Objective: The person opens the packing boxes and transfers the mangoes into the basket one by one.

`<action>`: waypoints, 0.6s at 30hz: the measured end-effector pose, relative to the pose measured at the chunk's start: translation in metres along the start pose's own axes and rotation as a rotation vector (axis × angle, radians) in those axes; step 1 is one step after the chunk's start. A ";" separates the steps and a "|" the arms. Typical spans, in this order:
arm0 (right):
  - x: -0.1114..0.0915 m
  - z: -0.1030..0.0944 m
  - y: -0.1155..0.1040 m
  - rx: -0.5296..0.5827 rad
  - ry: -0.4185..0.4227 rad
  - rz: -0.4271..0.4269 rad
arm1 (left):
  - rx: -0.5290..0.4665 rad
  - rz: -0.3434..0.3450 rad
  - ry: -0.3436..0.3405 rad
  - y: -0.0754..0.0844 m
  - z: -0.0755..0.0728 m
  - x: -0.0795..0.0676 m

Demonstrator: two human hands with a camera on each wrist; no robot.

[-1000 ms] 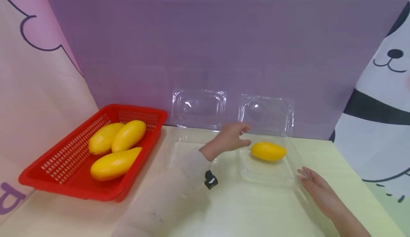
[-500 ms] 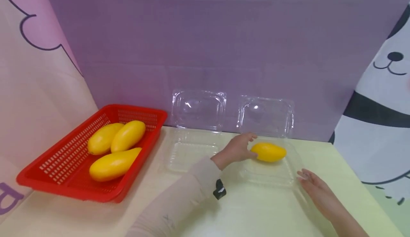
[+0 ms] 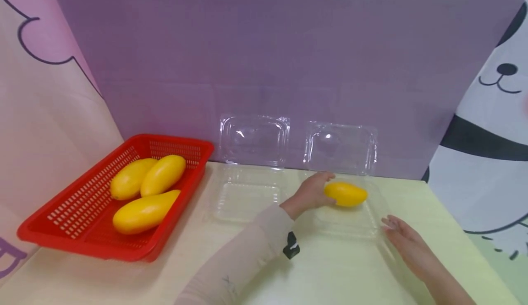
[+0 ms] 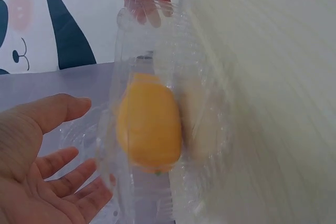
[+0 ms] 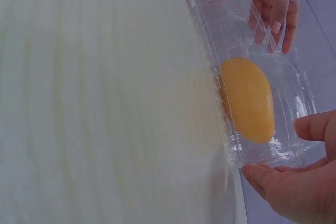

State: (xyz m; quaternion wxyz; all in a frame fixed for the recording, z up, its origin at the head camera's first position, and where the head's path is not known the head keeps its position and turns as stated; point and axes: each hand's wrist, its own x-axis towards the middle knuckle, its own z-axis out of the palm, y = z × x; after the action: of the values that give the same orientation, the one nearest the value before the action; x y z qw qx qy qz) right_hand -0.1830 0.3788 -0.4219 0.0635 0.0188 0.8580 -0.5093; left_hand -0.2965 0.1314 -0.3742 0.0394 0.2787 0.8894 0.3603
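A yellow mango (image 3: 345,194) lies in the right-hand clear plastic clamshell container (image 3: 346,231), whose lid (image 3: 341,149) stands up against the purple backdrop. At the container's left side is my left hand (image 3: 311,191), thumb and fingers spread beside the mango. The left wrist view shows this hand (image 4: 47,166) apart from the fruit, near the plastic wall. My right hand (image 3: 406,243) holds the container's right edge. In the right wrist view, its thumb and fingers (image 5: 262,177) lie at the container's corner.
A red perforated basket (image 3: 95,245) with several mangoes, including one in front (image 3: 144,212), stands on the left. Between it and the left arm sits a second open clear container (image 3: 247,199), its lid (image 3: 255,140) upright. A panda-print cloth (image 3: 482,186) hangs at right.
My left hand has moved right, from short of the mango to the fruit's left end. The right hand stays at the container's edge, and the mango has hardly moved.
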 end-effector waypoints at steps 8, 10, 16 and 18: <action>0.000 0.000 0.002 0.053 -0.007 -0.001 | -0.039 -0.065 0.049 0.005 0.017 0.008; 0.000 0.000 0.002 0.048 -0.006 0.003 | -0.041 -0.085 0.056 0.006 0.020 0.009; 0.001 0.001 0.002 0.051 -0.011 -0.015 | 0.047 -0.080 0.060 0.007 0.030 0.013; 0.001 0.001 0.003 0.062 -0.009 -0.032 | 0.082 -0.075 0.065 0.008 0.032 0.014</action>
State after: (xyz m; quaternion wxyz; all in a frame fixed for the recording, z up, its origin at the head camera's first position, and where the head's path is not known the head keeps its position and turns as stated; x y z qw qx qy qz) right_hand -0.1841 0.3796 -0.4251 0.0589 0.0048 0.8417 -0.5367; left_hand -0.2963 0.1635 -0.3907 0.0125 0.2345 0.9140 0.3309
